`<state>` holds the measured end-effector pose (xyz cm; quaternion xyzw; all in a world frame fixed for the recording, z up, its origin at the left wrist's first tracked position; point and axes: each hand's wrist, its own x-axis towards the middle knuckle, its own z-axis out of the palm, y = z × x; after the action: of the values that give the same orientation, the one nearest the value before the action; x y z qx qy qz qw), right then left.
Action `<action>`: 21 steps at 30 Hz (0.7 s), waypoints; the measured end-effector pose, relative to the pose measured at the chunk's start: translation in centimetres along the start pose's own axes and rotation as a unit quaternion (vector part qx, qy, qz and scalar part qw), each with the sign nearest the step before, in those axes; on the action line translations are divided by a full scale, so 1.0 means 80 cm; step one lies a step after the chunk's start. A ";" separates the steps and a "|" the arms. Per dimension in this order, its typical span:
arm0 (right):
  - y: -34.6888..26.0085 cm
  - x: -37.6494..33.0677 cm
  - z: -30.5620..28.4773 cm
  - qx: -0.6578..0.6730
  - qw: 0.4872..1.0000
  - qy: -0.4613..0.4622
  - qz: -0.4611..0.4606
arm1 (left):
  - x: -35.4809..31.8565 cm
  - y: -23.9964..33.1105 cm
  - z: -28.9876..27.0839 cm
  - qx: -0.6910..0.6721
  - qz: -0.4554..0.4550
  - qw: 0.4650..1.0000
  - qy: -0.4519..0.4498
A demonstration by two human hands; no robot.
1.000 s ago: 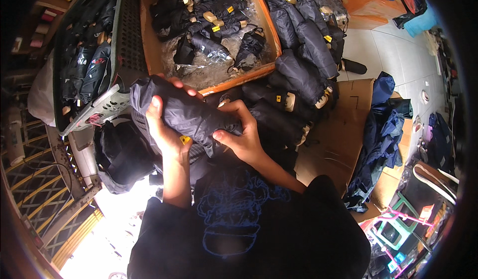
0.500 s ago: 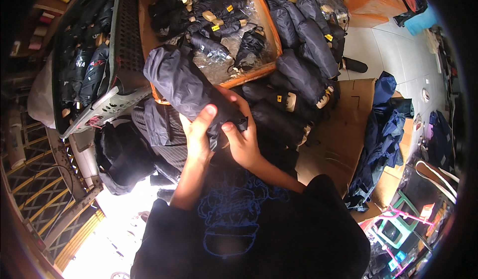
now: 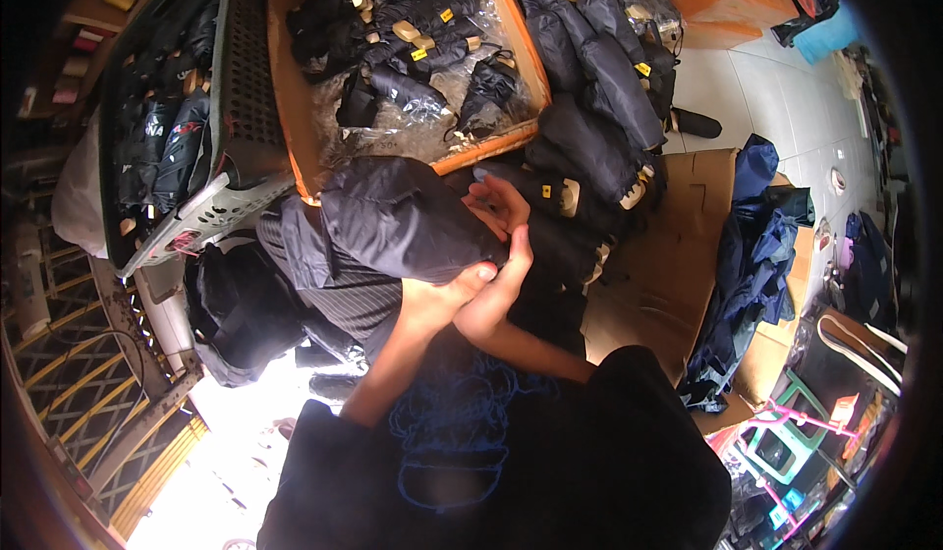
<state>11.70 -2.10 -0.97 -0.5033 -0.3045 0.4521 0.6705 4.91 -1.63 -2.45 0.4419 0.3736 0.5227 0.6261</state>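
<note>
Folded dark umbrella [image 3: 403,218], long axis running far-left from both hands, left hand [image 3: 442,300] and right hand [image 3: 501,255] clasping its near end

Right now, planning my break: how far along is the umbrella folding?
Done: dark folded umbrellas lie stacked beside the orange cardboard box. In hand: left hand and right hand wrap a dark fabric umbrella. Left: loose blue fabric on cardboard.
</note>
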 end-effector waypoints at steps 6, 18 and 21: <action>0.002 0.001 -0.003 0.123 0.989 -0.042 0.073 | 0.005 -0.004 -0.011 -0.111 -0.059 0.989 0.080; 0.024 0.013 -0.044 -0.044 0.975 -0.217 0.026 | 0.030 -0.007 -0.043 -0.115 -0.065 0.986 0.101; 0.016 0.013 -0.044 -0.177 0.957 -0.228 -0.023 | 0.035 0.003 -0.044 -0.129 -0.065 0.984 0.103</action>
<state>14.81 -2.43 -3.29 -0.4905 -0.5363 0.4777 0.4936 2.00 1.73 -3.39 0.2762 0.3937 0.5678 0.6681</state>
